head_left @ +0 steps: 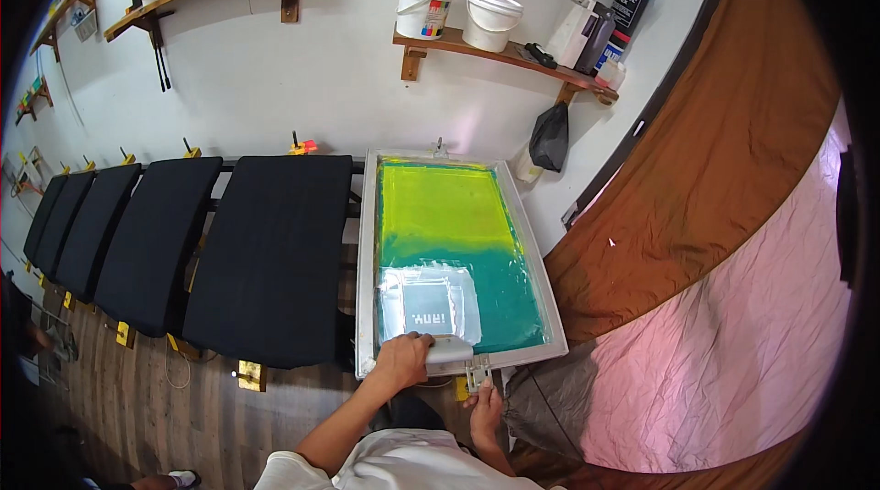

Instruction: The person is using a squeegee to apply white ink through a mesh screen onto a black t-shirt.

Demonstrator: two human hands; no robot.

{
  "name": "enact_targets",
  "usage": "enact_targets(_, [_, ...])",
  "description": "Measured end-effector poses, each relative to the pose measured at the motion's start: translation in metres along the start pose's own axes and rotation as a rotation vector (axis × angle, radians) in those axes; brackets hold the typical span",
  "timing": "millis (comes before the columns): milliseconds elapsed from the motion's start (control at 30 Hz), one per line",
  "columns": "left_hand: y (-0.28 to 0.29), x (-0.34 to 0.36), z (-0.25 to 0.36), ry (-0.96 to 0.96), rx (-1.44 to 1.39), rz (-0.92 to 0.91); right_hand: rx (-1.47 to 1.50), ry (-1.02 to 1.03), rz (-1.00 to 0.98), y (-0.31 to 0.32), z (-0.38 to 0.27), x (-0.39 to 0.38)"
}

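Observation:
A screen-printing frame (548, 307) with a pale rim lies in front of me. Its mesh (504, 307) is yellow-green at the far part and teal at the near part, with a whitish design patch (403, 293) at the near left. My left hand (401, 363) is closed around the left end of a squeegee (449, 352) with a pale handle, at the frame's near edge. Just right of it, the fingers of my right hand (486, 409) are closed at the lower end of a metal bracket (478, 374) on the near rim.
Several padded boards covered in black cloth (275, 261) stand in a row to the left. White buckets (492, 21) and bottles sit on a wooden wall shelf (504, 59). Brown fabric (697, 142) and pinkish sheeting (697, 352) hang at the right. A person's shoe (183, 478) shows at lower left.

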State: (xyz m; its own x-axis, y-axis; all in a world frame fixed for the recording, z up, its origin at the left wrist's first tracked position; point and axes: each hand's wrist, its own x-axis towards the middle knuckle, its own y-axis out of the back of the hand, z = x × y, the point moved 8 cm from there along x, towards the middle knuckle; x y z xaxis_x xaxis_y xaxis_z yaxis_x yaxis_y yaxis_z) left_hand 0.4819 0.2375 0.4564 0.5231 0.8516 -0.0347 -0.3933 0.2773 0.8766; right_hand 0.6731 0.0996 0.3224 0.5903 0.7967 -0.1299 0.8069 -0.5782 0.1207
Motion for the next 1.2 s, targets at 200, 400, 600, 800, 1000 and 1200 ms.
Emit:
enact_targets(200, [-0.013,0.004,-0.008,0.014,0.000,0.004,0.075,-0.108,-0.131,-0.004,0.006,0.002])
enact_targets(400, [-0.015,0.003,-0.010,-0.031,-0.016,0.051,-0.057,-0.236,-0.382,0.003,0.015,0.004])
enact_targets(600, [-0.010,0.012,-0.016,-0.057,-0.025,0.049,-0.886,0.265,-0.672,-0.003,-0.130,0.035])
enact_targets(800, [-0.017,0.024,-0.025,-0.006,-0.018,-0.045,-0.846,0.974,-0.548,-0.104,-0.217,0.045])
enact_targets(1000, [-0.014,0.028,-0.021,-0.035,-0.008,-0.115,-1.007,0.577,-0.956,-0.141,-0.154,0.066])
enact_targets(1200, [-0.015,0.065,-0.047,0.031,-0.183,-0.505,-1.004,0.463,-1.198,-0.170,-0.161,0.095])
